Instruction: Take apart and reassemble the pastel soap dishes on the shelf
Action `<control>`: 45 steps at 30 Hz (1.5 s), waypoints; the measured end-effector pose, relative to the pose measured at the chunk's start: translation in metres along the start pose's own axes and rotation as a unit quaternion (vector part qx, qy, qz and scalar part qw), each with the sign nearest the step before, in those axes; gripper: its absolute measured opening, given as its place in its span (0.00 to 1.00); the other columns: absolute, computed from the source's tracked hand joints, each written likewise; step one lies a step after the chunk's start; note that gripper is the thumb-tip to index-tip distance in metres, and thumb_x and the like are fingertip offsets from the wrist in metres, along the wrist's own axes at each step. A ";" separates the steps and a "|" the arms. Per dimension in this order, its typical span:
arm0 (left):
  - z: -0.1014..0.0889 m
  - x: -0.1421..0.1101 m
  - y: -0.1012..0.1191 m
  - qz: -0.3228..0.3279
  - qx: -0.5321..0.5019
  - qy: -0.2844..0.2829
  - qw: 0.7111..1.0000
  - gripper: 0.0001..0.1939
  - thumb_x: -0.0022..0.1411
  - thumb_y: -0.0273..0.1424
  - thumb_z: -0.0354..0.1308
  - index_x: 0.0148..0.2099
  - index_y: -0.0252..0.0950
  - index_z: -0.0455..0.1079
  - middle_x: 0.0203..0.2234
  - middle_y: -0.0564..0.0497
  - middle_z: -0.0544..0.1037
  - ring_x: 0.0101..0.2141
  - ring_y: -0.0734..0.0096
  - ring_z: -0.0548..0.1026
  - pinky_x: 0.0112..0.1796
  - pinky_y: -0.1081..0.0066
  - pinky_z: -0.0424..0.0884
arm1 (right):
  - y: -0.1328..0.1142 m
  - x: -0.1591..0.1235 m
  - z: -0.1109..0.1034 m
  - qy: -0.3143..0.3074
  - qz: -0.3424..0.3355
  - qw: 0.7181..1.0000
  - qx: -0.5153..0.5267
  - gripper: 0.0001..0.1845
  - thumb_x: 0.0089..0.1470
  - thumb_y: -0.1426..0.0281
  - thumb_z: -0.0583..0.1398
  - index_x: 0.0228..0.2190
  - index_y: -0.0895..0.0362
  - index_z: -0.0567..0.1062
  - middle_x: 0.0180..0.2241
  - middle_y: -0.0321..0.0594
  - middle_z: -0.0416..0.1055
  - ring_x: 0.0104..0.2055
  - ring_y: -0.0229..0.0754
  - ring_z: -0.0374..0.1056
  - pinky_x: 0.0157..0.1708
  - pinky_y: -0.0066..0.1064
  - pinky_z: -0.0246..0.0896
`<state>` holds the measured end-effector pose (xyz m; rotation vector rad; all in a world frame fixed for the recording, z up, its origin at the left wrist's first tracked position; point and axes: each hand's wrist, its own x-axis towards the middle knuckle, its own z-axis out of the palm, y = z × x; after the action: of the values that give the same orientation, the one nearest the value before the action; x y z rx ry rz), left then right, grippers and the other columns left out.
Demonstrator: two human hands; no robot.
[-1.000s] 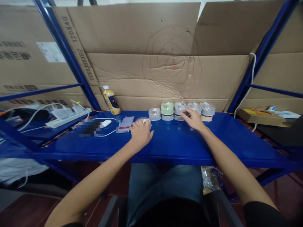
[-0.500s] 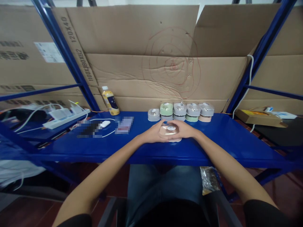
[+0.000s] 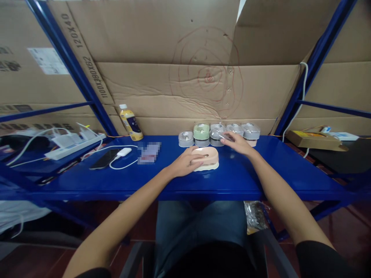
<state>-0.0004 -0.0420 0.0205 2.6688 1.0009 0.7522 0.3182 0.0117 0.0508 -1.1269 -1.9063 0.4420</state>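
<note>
A pale pink oval box [image 3: 211,153] sits on the blue table in front of me, its top uncovered and a small dark slot showing inside. My left hand [image 3: 184,162] wraps around the box's left side, fingers along its front. Behind and to the right of it, my right hand [image 3: 238,143] pinches a clear plastic lid [image 3: 217,134], raised off the box. The lid overlaps the row of boxes at the back, so its outline is hard to make out there.
Along the cardboard backing stand a single grey box [image 3: 186,139], a green box [image 3: 201,131] on a grey one, and more stacked boxes [image 3: 251,130]. To the left are a yellow bottle [image 3: 131,124], a phone [image 3: 106,159], a white charger [image 3: 124,152] and a power strip [image 3: 72,147].
The clear lid has come off the pink box and moved up and right in my right hand. My left hand stays on the box. The view has shifted slightly.
</note>
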 end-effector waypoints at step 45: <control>0.026 0.001 -0.012 -0.124 -0.189 0.081 0.971 0.67 0.46 0.50 0.79 0.76 0.39 0.44 0.64 0.32 0.72 0.63 0.36 0.72 0.61 0.40 0.69 | -0.028 -0.013 0.043 -0.187 -0.189 0.963 -0.038 0.47 0.43 0.51 0.77 0.62 0.49 0.74 0.58 0.47 0.75 0.58 0.59 0.73 0.61 0.55 0.68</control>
<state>0.0074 -0.0328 -0.0058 2.1412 1.0780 1.0018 0.2709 -0.0085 0.0378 -0.7297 -2.4258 0.3883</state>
